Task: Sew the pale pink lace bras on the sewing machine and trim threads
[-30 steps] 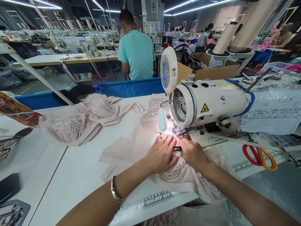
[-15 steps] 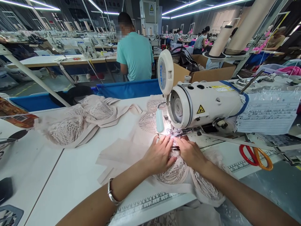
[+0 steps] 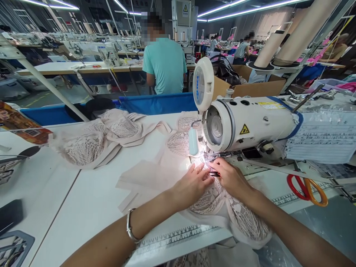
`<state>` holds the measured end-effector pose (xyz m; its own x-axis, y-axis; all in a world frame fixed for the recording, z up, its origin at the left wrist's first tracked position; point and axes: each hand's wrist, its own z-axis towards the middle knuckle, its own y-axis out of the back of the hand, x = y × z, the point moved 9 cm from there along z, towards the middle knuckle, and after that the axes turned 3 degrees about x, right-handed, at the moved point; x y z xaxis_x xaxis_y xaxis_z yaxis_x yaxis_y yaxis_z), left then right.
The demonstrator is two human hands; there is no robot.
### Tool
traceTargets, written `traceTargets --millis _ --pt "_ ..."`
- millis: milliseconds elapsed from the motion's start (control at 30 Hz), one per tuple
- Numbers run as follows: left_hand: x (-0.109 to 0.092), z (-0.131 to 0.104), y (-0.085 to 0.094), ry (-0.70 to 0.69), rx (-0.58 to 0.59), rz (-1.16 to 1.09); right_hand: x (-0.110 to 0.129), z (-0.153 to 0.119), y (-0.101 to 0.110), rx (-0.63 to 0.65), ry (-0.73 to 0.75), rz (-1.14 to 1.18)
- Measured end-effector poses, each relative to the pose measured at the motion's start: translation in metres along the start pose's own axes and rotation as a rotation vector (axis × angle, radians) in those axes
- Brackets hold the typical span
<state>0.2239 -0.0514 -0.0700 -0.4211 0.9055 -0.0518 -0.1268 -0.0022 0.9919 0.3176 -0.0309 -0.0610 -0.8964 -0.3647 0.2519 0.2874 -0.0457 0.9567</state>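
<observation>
A pale pink lace garment [image 3: 208, 202] lies under the lit needle area of a white sewing machine [image 3: 250, 120]. My left hand [image 3: 191, 185] rests on the fabric just left of the needle, fingers spread and pointing toward it. Close by on the right, my right hand [image 3: 232, 178] has thumb and fingers pinched together at the garment's edge, around a small dark tool [image 3: 214, 174] whose tips point left. What exactly those fingers grip is partly hidden.
More lace pieces [image 3: 89, 142] lie at left on the white table [image 3: 91, 196]. Red-and-orange scissors [image 3: 307, 189] are right of my right hand. Large thread cones [image 3: 268, 50] stand behind the machine. A person in a turquoise shirt [image 3: 165, 65] sits beyond the blue cloth [image 3: 158, 104].
The whole view has shifted slightly. My left hand has drawn back a little from the needle, and my right hand's fingers have closed around the small dark tool.
</observation>
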Motion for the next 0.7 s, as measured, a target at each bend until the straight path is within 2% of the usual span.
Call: traceTargets --millis 233,400,567,700 --pt "0.020 -0.001 0.013 -0.016 -0.088 -0.157 0.006 0.013 -0.002 -0.055 0.031 -0.150" --pt "0.026 -0.001 0.024 0.020 -0.107 -0.214 0.007 0.017 0.004 -0.085 0.017 -0.141" --pt "0.012 0.001 0.021 0.003 -0.124 -0.023 0.008 -0.015 0.020 -0.168 -0.082 -0.143" --pt "-0.006 0.000 0.011 -0.074 -0.058 0.065 0.008 -0.051 0.013 -0.147 -0.155 -0.177"
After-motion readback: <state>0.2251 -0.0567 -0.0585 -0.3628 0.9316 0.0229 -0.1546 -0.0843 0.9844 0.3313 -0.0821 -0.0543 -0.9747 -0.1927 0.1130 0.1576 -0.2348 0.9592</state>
